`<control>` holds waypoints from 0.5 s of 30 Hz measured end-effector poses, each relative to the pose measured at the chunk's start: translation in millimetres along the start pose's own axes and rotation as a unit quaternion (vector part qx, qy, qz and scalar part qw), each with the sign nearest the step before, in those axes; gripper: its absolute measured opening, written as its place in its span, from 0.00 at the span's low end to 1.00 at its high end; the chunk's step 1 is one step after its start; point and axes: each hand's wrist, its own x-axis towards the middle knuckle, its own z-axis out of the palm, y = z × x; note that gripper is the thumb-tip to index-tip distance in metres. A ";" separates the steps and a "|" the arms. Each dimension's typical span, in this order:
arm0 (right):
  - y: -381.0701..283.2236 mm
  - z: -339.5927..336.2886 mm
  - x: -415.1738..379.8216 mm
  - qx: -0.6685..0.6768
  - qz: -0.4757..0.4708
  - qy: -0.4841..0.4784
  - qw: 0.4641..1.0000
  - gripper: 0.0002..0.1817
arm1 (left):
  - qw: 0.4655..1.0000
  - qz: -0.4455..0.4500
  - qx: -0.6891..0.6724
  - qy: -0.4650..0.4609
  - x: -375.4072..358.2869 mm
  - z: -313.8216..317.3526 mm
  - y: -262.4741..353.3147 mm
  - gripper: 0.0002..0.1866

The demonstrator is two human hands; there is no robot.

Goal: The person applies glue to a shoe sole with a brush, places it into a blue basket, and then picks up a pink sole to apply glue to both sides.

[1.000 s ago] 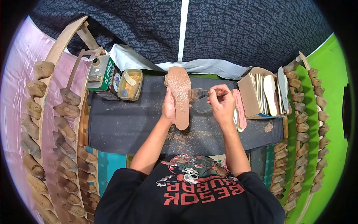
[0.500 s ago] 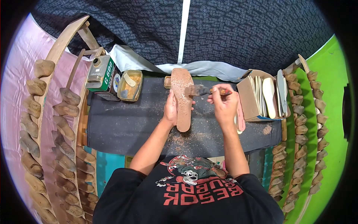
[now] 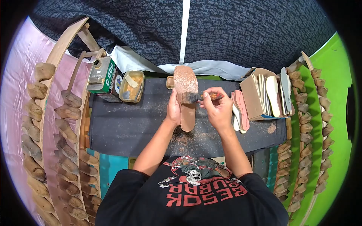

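Note:
My left hand (image 3: 174, 109) grips a brown shoe sole (image 3: 187, 116) by its left edge, thumb on the near face. The sole stands roughly upright above the table. Pale crumbs cover its upper part; the lower part looks smoother. In my right hand (image 3: 218, 107) is a brush with an orange and black handle (image 3: 216, 96), held in a closed grip. Its dark bristles (image 3: 190, 98) lie against the middle of the sole. Brown shavings (image 3: 183, 142) are scattered on the dark table cover below.
At the left stand a green and white metal can (image 3: 102, 78) and a yellowish tray (image 3: 132, 99) with small tools. On the right, pink and white insoles (image 3: 240, 109) lie beside a cardboard box (image 3: 252, 94) of more insoles. Racks of wooden shoe lasts (image 3: 34, 109) flank both sides.
The brush has moved left and slightly down across the sole, my right hand moving with it. The sole has shifted slightly. More of the pink and white insoles now shows.

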 end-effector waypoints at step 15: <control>16.1 -25.5 1.6 -0.129 -0.033 0.010 0.991 0.01 | 0.996 0.050 -0.039 0.064 13.8 -21.4 -2.6 0.33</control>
